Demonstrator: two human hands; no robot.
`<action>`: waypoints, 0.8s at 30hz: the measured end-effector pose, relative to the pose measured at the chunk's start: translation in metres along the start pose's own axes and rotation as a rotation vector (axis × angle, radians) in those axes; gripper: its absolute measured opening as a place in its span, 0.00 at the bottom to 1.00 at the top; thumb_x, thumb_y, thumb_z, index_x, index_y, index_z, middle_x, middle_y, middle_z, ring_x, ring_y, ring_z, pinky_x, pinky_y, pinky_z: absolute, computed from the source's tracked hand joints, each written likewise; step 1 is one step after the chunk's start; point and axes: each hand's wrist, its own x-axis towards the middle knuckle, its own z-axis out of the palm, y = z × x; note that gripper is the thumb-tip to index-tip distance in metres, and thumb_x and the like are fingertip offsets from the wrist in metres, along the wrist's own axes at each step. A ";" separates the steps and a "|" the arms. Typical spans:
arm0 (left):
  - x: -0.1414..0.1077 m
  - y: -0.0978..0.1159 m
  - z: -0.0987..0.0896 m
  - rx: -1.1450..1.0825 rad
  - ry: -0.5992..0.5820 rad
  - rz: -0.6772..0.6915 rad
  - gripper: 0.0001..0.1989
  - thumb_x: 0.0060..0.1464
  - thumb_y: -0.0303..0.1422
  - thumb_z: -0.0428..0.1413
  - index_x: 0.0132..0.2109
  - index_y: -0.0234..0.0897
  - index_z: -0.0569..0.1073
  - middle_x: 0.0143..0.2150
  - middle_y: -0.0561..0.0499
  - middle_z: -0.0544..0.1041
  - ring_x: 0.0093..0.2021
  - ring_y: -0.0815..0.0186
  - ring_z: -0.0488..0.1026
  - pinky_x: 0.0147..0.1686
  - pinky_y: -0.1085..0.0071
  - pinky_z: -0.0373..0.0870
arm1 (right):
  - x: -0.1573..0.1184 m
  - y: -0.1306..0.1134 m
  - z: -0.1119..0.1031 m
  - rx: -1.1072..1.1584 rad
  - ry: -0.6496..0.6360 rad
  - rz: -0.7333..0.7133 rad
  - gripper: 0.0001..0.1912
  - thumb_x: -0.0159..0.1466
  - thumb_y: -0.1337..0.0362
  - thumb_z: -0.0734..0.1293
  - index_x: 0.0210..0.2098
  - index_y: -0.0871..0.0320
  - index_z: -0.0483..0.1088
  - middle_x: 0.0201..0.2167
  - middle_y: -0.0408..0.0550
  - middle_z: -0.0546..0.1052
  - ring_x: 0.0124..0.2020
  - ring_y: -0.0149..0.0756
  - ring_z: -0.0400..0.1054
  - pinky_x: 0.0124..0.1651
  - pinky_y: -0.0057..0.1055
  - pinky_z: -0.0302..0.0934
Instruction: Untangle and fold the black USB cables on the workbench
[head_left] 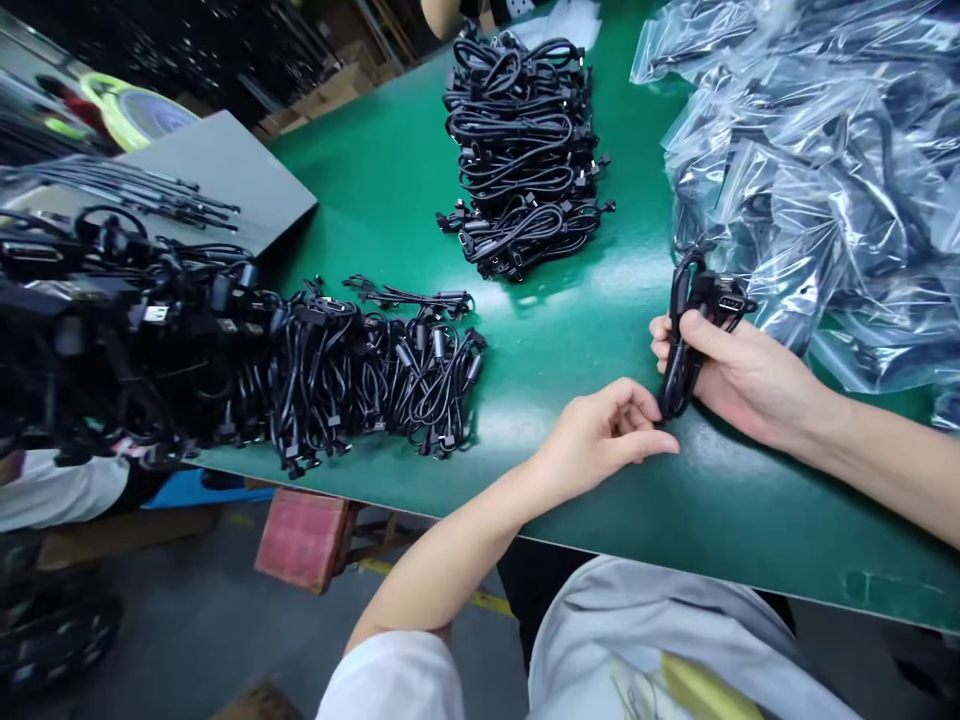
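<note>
Over the right part of the green table (555,340), my right hand (742,370) is closed around a coiled black cable bundle (681,365). A connector end of the bundle shows above the thumb, and its looped end points down toward me. Just left of that loop is my left hand (604,435), its fingers loosely curled and the thumb stretched out apart from them. Its fingertips are close to the loop; whether they touch it I cannot tell. Nothing shows inside the left hand.
Clear plastic bags (817,200) holding dark cables cover the right side. A stack of coiled cables (517,150) stands at the back middle. More black cables (375,370) are piled on the left, near a grey box (247,180). A red stool (304,540) stands below the table edge.
</note>
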 end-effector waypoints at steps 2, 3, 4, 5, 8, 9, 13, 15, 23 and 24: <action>0.000 -0.003 0.001 0.096 0.082 0.078 0.20 0.52 0.43 0.67 0.40 0.38 0.67 0.28 0.59 0.69 0.27 0.75 0.63 0.30 0.75 0.60 | 0.000 0.000 0.001 -0.025 0.023 -0.006 0.16 0.57 0.56 0.80 0.35 0.57 0.74 0.34 0.42 0.73 0.35 0.30 0.66 0.37 0.27 0.64; 0.000 -0.004 0.001 0.128 0.093 0.103 0.18 0.53 0.43 0.67 0.40 0.38 0.67 0.28 0.60 0.68 0.27 0.76 0.61 0.31 0.75 0.59 | 0.000 0.000 0.002 -0.046 0.032 -0.005 0.17 0.55 0.56 0.81 0.34 0.57 0.73 0.33 0.42 0.73 0.33 0.30 0.65 0.35 0.26 0.64; 0.001 -0.004 0.001 0.141 0.084 0.110 0.17 0.55 0.43 0.65 0.40 0.38 0.68 0.29 0.59 0.67 0.27 0.75 0.60 0.31 0.74 0.59 | 0.000 0.000 0.002 -0.065 0.037 0.000 0.18 0.53 0.55 0.82 0.33 0.57 0.73 0.32 0.41 0.72 0.32 0.30 0.63 0.32 0.26 0.63; 0.001 -0.004 0.000 0.137 0.071 0.108 0.16 0.57 0.43 0.63 0.40 0.38 0.69 0.29 0.59 0.67 0.28 0.75 0.61 0.32 0.74 0.59 | 0.000 0.000 0.002 -0.076 0.041 0.004 0.19 0.52 0.55 0.82 0.32 0.57 0.72 0.30 0.41 0.71 0.30 0.29 0.62 0.30 0.25 0.62; 0.003 -0.003 -0.003 0.055 0.041 0.068 0.16 0.61 0.46 0.59 0.44 0.38 0.71 0.32 0.55 0.69 0.32 0.72 0.65 0.35 0.73 0.62 | 0.002 0.000 0.000 -0.067 0.054 -0.008 0.20 0.50 0.55 0.83 0.30 0.56 0.71 0.27 0.38 0.67 0.26 0.27 0.58 0.27 0.25 0.61; 0.003 -0.002 -0.004 0.010 0.028 0.050 0.17 0.61 0.47 0.58 0.45 0.38 0.71 0.34 0.54 0.71 0.34 0.70 0.67 0.35 0.73 0.63 | 0.003 0.000 -0.001 -0.060 0.065 -0.016 0.21 0.50 0.55 0.83 0.29 0.56 0.70 0.27 0.38 0.66 0.25 0.27 0.57 0.26 0.25 0.61; 0.003 0.000 -0.004 -0.149 -0.025 0.000 0.21 0.53 0.47 0.65 0.44 0.37 0.71 0.38 0.51 0.74 0.36 0.69 0.70 0.38 0.71 0.66 | 0.004 0.001 -0.003 -0.056 0.110 -0.030 0.21 0.50 0.55 0.83 0.31 0.56 0.71 0.27 0.37 0.66 0.24 0.25 0.56 0.24 0.24 0.62; 0.003 0.000 -0.003 -0.169 -0.018 -0.001 0.23 0.47 0.43 0.70 0.43 0.37 0.71 0.38 0.52 0.74 0.35 0.70 0.70 0.40 0.70 0.67 | 0.005 0.002 -0.003 -0.053 0.122 -0.037 0.21 0.50 0.56 0.83 0.32 0.56 0.71 0.28 0.37 0.66 0.24 0.25 0.55 0.24 0.24 0.61; 0.005 -0.008 -0.001 -0.170 0.015 0.023 0.19 0.55 0.44 0.65 0.45 0.36 0.72 0.36 0.52 0.73 0.35 0.70 0.69 0.38 0.71 0.67 | 0.003 -0.002 0.001 -0.060 0.125 -0.012 0.23 0.48 0.54 0.83 0.29 0.56 0.69 0.27 0.39 0.67 0.24 0.26 0.53 0.23 0.26 0.59; 0.005 -0.008 -0.001 -0.170 0.015 0.029 0.19 0.54 0.44 0.65 0.45 0.36 0.72 0.36 0.52 0.73 0.35 0.70 0.69 0.38 0.71 0.68 | 0.003 -0.002 0.001 -0.064 0.125 -0.010 0.23 0.48 0.54 0.83 0.28 0.56 0.69 0.27 0.39 0.67 0.24 0.26 0.53 0.23 0.26 0.58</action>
